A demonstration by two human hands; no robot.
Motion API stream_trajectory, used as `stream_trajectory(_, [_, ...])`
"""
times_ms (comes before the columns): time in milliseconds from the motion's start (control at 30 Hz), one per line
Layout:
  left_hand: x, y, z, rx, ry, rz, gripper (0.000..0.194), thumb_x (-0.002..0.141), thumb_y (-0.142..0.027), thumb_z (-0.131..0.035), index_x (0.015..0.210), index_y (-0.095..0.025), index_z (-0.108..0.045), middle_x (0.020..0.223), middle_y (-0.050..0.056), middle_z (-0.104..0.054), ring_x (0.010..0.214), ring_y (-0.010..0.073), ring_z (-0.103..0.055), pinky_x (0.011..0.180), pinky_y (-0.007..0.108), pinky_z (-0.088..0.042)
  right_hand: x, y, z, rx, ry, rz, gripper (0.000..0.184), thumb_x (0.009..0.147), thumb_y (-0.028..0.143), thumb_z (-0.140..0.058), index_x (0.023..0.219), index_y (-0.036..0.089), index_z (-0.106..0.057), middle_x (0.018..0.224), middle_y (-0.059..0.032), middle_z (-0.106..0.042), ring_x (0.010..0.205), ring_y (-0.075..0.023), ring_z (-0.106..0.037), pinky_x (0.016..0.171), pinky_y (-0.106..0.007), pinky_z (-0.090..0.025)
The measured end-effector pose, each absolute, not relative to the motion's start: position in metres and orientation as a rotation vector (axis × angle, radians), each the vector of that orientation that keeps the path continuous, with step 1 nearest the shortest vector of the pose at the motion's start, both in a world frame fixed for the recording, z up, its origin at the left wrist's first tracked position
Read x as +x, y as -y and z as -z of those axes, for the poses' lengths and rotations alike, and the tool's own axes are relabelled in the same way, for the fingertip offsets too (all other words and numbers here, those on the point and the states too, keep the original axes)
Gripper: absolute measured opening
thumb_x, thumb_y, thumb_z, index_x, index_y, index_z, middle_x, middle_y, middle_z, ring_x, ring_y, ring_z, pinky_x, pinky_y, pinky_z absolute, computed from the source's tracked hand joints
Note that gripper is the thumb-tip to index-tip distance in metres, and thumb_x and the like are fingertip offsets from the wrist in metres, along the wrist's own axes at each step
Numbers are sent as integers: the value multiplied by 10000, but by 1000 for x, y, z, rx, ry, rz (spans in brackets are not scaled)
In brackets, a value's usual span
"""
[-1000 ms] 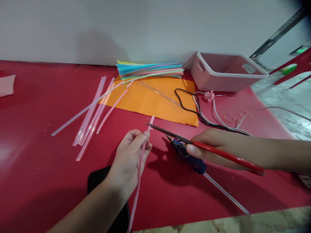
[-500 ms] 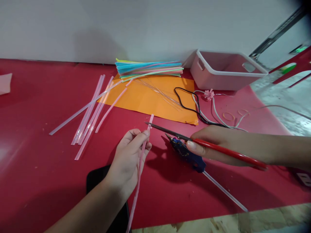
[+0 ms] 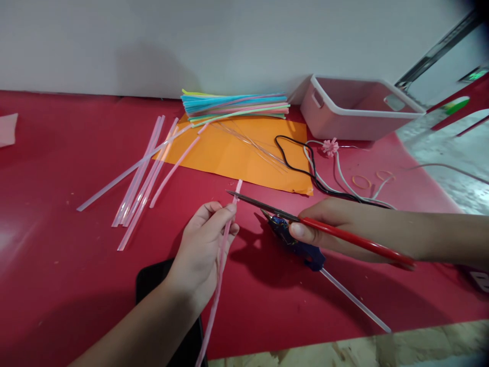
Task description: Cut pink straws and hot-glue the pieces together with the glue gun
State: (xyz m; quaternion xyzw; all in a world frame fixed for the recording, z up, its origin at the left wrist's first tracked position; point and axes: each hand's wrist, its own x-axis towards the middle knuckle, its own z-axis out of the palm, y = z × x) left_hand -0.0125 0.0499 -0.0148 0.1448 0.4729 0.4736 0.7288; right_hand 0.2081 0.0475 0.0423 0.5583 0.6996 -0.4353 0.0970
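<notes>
My left hand [image 3: 206,244] pinches a pink pipe cleaner [image 3: 216,306] between thumb and fingers; its short end stands above the fingertips and its long end hangs toward me. Closed around the red handles of a pair of scissors [image 3: 263,206], my right hand [image 3: 328,224] holds the blades across the pipe cleaner just above my left thumb. The blades look nearly together. Under the right hand lies a blue glue gun [image 3: 313,257], partly covered, with a clear glue stick [image 3: 357,302] out of its back.
Several translucent glue sticks [image 3: 130,204] lie left. Behind, a bundle of coloured pipe cleaners [image 3: 233,105] rests by orange paper [image 3: 229,153]. A pink bin [image 3: 344,125], cords [image 3: 292,163] and a small pink pompom-like piece [image 3: 330,147] are right. A black phone-like object [image 3: 153,278] lies beneath my left forearm.
The scissors and my right hand have shifted very slightly left. My left hand keeps its hold on the pipe cleaner, and the view has tilted a little.
</notes>
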Motion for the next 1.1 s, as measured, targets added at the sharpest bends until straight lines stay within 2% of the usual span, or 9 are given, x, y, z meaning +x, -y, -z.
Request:
stream_trajectory(167, [-13, -49, 16, 343, -1044, -1026, 216, 795, -194, -770, 748, -184, -559, 654, -74, -582, 580, 40, -577, 685, 152, -518, 210, -47, -41, 1668, -2073, 1316, 690, 870, 789, -343, 612, 176, -529, 556, 1, -456, 481, -89, -344, 436, -233, -254])
stream_trajectory(367, [-12, -49, 16, 334, -1062, -1043, 234, 775, -180, -781, 735, -178, -551, 652, -70, -584, 588, 37, -574, 693, 148, -517, 212, -49, -41, 1636, -2046, 1336, 716, 858, 819, -288, 600, 181, -484, 543, 16, -371, 481, -86, -299, 429, -232, -224])
stream_trajectory(500, [-12, -49, 16, 337, -1074, -1052, 245, 766, -169, -780, 719, -178, -540, 646, -70, -586, 587, 37, -574, 702, 151, -519, 212, -50, -41, 1644, -2040, 1351, 704, 843, 827, -321, 576, 185, -435, 537, 28, -300, 479, -82, -263, 414, -230, -186])
stream_trajectory(700, [-11, -48, 16, 337, -1102, -1063, 230, 758, -156, -771, 749, -185, -544, 649, -67, -600, 590, 47, -591, 707, 171, -521, 212, -52, -41, 1599, -2059, 1362, 721, 868, 804, -307, 570, 176, -497, 522, 28, -327, 469, -82, -285, 420, -232, -208])
stream_trajectory(867, [-11, -49, 16, 355, -1116, -1064, 249, 732, -156, -781, 758, -196, -537, 646, -58, -610, 595, 69, -596, 688, 195, -515, 216, -56, -36, 1592, -2079, 1280, 689, 857, 795, -372, 578, 174, -477, 532, 43, -302, 469, -75, -278, 424, -220, -209])
stream_trajectory(967, [-11, -48, 16, 357, -1108, -1052, 263, 719, -169, -796, 750, -195, -536, 660, -50, -619, 605, 71, -591, 687, 199, -511, 221, -60, -34, 1561, -2126, 1203, 680, 853, 798, -374, 594, 176, -461, 545, 38, -332, 480, -79, -307, 441, -224, -234])
stream_trajectory(1100, [-12, -48, 15, 326, -1101, -1043, 266, 713, -166, -798, 731, -193, -534, 665, -47, -623, 608, 68, -585, 689, 196, -512, 220, -65, -45, 1468, -2164, 1212, 761, 845, 849, -195, 699, 176, -520, 631, -15, -497, 554, -118, -434, 502, -248, -348])
